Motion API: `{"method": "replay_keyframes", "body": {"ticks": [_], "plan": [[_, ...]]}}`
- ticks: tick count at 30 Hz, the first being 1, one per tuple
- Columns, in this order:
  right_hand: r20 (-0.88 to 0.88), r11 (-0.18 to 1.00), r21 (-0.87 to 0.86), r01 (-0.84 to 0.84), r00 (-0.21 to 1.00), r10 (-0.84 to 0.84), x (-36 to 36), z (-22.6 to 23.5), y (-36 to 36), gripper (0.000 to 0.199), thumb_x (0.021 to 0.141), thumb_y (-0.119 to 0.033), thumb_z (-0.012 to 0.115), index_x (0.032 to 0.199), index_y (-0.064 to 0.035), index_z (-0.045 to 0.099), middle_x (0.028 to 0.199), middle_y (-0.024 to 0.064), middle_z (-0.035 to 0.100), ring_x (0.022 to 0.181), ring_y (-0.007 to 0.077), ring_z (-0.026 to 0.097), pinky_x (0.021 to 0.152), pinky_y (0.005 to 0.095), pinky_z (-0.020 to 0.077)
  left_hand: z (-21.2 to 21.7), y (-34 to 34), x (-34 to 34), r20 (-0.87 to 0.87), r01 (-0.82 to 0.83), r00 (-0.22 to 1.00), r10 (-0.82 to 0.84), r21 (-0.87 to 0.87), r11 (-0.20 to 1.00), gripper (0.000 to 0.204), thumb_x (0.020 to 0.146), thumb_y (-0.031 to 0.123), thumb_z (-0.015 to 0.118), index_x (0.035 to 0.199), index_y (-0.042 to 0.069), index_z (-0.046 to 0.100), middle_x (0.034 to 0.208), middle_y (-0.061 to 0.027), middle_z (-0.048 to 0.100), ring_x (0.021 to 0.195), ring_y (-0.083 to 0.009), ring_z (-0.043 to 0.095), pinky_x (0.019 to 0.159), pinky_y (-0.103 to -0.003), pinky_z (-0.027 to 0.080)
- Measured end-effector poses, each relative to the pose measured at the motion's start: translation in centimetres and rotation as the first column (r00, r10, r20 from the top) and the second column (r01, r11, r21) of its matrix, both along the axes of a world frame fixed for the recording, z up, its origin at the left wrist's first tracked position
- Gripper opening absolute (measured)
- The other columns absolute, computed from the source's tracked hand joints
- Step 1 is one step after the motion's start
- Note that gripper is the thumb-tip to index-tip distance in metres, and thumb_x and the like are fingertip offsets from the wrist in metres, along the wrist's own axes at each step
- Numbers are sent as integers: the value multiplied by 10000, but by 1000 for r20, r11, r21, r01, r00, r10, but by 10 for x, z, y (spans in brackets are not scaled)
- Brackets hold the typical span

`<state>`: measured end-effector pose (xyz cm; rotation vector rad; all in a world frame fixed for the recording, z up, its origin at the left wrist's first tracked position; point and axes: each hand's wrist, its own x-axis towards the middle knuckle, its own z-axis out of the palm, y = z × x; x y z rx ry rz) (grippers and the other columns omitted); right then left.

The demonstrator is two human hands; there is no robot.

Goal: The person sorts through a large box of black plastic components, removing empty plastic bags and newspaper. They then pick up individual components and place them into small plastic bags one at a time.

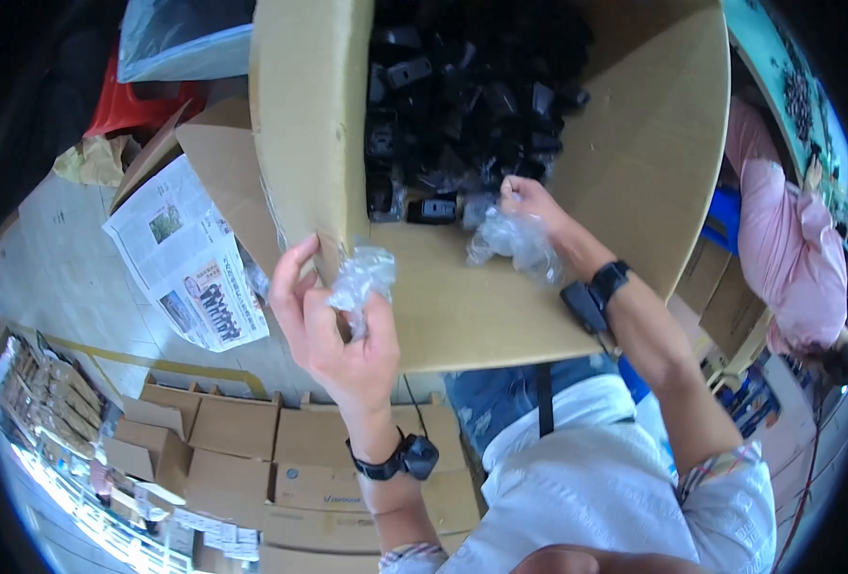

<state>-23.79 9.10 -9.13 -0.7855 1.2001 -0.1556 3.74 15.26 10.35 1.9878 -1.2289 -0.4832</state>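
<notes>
A deep cardboard box [649, 153] stands open in front of me, its far part heaped with small black plastic parts [476, 105]. At the box's left wall, my left hand [333, 352] is closed around a crumpled clear plastic bag [371, 268], held between thumb and fingers. My right hand [539, 206] reaches inside over the near edge of the heap, fingers pinched together. Another clear plastic bag [515, 239] bunches at that hand and hangs below it. A black part [432, 210] lies just left of my right hand. Whether the right fingertips also touch a part is hidden.
Newspaper [189, 253] lies over an open carton at the left, near a red stool [146, 100] and a bin with a clear liner [185, 43]. Flattened and closed cartons [232, 426] stack at lower left. A person in pink [792, 234] works at a green table on the right.
</notes>
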Motion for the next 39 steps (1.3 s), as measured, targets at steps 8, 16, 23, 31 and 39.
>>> {"method": "replay_keyframes", "body": {"ticks": [8,16,23,31,39], "plan": [[232,947,310,-83,973,10,-15,-4,-26,236,896,-145,620,1105,-45,577,898,52,642,754,178,643,681,321,551,4,-1,-2,-47,-27,999,27,4,1000,190,693,-38,612,716,6,429,1186,-180,560,903,-265,608,707,-312,508],[440,996,48,-78,897,49,18,103,-49,364,880,-232,679,1164,-19,598,992,37,670,824,108,633,720,249,522,33,10,-15,-340,186,900,-275,-270,945,139,731,-72,435,838,16,450,904,-169,673,691,-228,611,653,-274,489],[216,784,-567,-252,873,437,29,183,-64,312,857,-171,621,1104,16,582,906,98,668,779,209,622,743,318,493,29,-53,-39,-489,384,847,-209,292,876,377,890,397,602,915,22,626,781,-152,637,712,-321,642,607,-374,499],[84,783,-538,-312,904,418,18,154,-70,204,928,-106,485,1059,6,594,842,149,636,730,236,607,708,306,486,12,-53,-53,165,315,930,-328,100,944,132,869,151,650,763,73,667,762,-51,644,638,-240,617,557,-339,488],[-631,632,-160,-758,572,525,21,42,-44,221,768,-158,634,945,-51,709,875,181,687,863,335,664,809,396,516,40,-13,-48,136,367,904,-405,238,899,142,800,10,696,702,-15,596,818,-98,652,671,-240,597,611,-323,474]]}}
